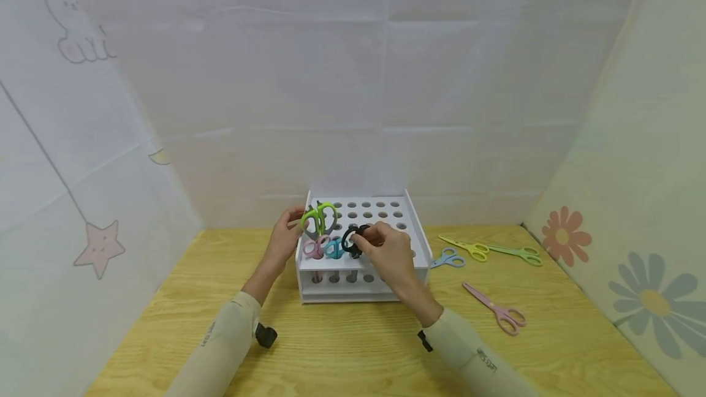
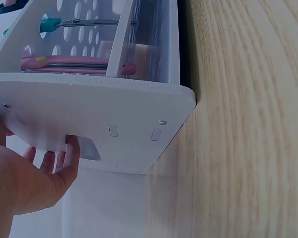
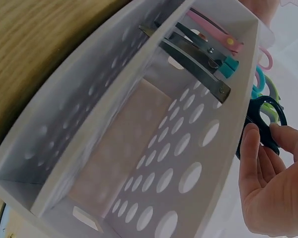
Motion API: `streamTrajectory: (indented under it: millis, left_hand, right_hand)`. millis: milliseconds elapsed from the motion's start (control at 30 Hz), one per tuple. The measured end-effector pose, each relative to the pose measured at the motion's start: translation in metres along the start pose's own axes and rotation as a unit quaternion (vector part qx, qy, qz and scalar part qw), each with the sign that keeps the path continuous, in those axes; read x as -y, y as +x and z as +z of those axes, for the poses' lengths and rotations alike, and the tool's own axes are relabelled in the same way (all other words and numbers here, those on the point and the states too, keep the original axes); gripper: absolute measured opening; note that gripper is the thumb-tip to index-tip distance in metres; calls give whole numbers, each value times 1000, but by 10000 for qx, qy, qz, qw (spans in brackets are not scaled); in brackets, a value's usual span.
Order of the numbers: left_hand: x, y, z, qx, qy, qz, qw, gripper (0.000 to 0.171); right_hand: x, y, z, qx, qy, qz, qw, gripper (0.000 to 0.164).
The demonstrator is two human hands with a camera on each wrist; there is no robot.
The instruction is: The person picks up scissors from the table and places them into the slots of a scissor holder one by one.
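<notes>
A white two-tier rack (image 1: 353, 298) with rows of round holes stands on the table. My right hand (image 1: 388, 253) pinches the handle of the black scissors (image 3: 260, 116), whose blades pass down through a front-row hole. My left hand (image 2: 37, 173) rests against the rack's outer left side, with fingertips at a rectangular cutout. To the left of the black pair, teal scissors (image 1: 333, 249) and pink scissors (image 2: 74, 62) stand upright in the same row. Behind them are larger lime-green and grey scissors (image 1: 314, 220).
Right of the rack lie blue scissors (image 1: 449, 257), yellow scissors (image 1: 467, 247), green scissors (image 1: 515, 252) and another pink pair (image 1: 499, 309) on the wood-grain table (image 1: 331, 354). White sheeting (image 1: 265, 97) rises behind, and printed panels flank both sides.
</notes>
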State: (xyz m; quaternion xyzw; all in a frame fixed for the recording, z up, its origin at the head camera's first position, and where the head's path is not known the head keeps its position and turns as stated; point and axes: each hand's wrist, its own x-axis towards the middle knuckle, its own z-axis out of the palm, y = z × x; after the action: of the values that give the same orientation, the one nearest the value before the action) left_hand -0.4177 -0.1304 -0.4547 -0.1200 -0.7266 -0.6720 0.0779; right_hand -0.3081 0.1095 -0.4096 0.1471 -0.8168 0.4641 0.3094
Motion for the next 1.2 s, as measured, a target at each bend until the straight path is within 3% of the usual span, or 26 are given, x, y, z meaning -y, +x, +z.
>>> streamTrajectory:
  millis: [300, 600, 733, 1033, 1200]
  left_hand:
    - [-1, 1, 6, 65, 2, 72, 10000, 43]
    - [3, 5, 4, 50, 60, 18, 10000, 46]
    - [4, 7, 6, 39, 5, 74, 10000, 46]
    - [6, 10, 17, 91, -173, 76, 9998, 49]
    - [7, 8, 20, 31, -194, 53, 9998, 47]
  right_hand:
    - [-2, -3, -2, 133, -250, 62, 9996, 18]
    - [6, -1, -12, 869, -510, 464, 9938, 24]
    - [8, -1, -21, 968, -536, 489, 9927, 26]
    - [0, -8, -68, 784, -475, 630, 9938, 21]
    - [-17, -17, -115, 722, -518, 245, 9957, 19]
